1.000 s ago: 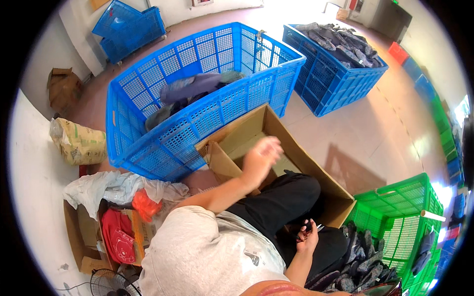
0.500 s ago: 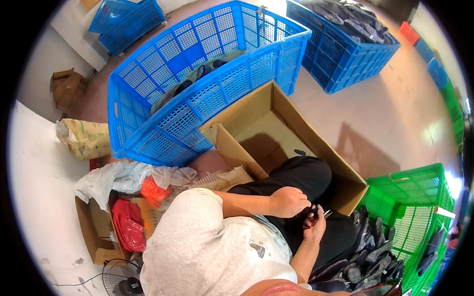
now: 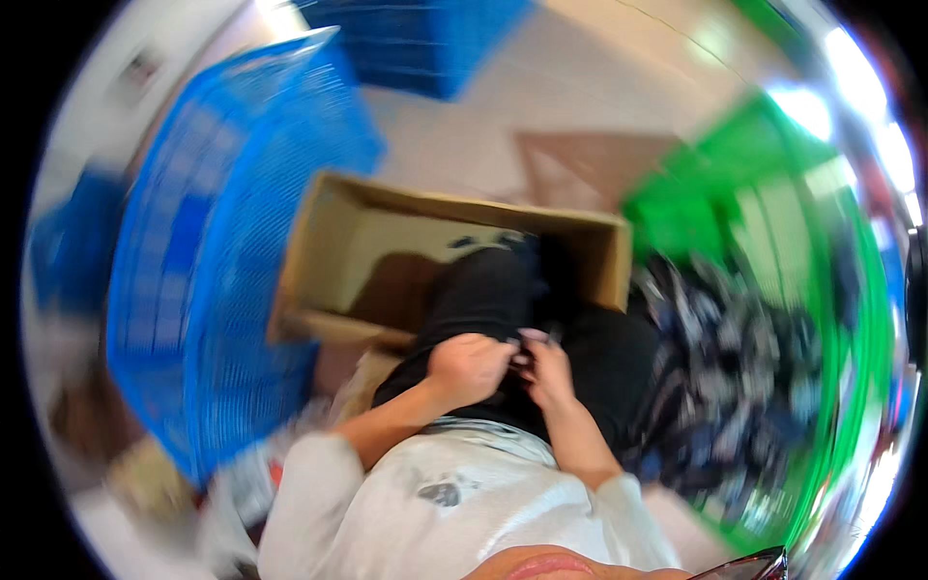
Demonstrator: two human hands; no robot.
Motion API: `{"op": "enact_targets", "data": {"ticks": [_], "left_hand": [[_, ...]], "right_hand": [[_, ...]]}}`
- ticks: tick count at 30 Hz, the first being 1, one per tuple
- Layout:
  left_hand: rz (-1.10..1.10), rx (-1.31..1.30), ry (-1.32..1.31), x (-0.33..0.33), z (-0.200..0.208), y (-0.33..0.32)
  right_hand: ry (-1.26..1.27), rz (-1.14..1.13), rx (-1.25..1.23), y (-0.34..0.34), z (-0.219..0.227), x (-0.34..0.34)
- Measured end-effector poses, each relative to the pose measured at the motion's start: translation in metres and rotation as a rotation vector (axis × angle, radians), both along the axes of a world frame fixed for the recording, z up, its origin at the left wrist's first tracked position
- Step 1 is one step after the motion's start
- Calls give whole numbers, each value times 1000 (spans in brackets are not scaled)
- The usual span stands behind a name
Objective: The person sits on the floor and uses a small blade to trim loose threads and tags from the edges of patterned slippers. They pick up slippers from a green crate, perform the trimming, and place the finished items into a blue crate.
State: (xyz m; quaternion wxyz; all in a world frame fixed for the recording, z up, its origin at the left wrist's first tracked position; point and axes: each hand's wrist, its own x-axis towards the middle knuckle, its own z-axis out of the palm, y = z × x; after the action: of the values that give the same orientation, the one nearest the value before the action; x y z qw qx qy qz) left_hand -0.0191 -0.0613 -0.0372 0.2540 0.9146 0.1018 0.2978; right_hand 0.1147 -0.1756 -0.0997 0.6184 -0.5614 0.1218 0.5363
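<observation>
Over my lap in black trousers (image 3: 483, 300), my two hands are close together. My left hand (image 3: 471, 369) is closed, its fingertips pinched at a small dark thing too smeared to name. My right hand (image 3: 547, 370) is closed too, facing the left, its fingers curled up beside that dark thing. A small tool with a silvery tip showed in the right hand just before; now only a dull blur is there. An open cardboard box (image 3: 329, 217) stands in front of my knees, a few small dark pieces (image 3: 474, 242) inside.
At my right a green crate (image 3: 667, 213) stands by a heap of dark grey slipper-like pieces (image 3: 725, 387). A big blue mesh crate (image 3: 261, 145) is at the left, another blue crate (image 3: 406, 43) farther off. Pale plastic bags (image 3: 242, 493) lie at the lower left.
My view has swung to the right and blurred, so the box and crates appear farther left. Both hands stay close together over my lap.
</observation>
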Motion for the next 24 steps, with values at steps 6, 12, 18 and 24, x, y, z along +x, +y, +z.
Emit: {"op": "enact_targets", "data": {"ticks": [6, 12, 18, 24], "left_hand": [[-40, -109, 41, 22, -9, -16], [-62, -60, 107, 20, -6, -26], [-27, -53, 144, 19, -14, -25], [-32, 48, 155, 23, -9, -32]], "right_hand": [[24, -121, 197, -22, 10, 19], [-193, -305, 424, -41, 37, 34], [-377, -419, 665, -82, 64, 68], [-547, -777, 565, -167, 56, 117]]}}
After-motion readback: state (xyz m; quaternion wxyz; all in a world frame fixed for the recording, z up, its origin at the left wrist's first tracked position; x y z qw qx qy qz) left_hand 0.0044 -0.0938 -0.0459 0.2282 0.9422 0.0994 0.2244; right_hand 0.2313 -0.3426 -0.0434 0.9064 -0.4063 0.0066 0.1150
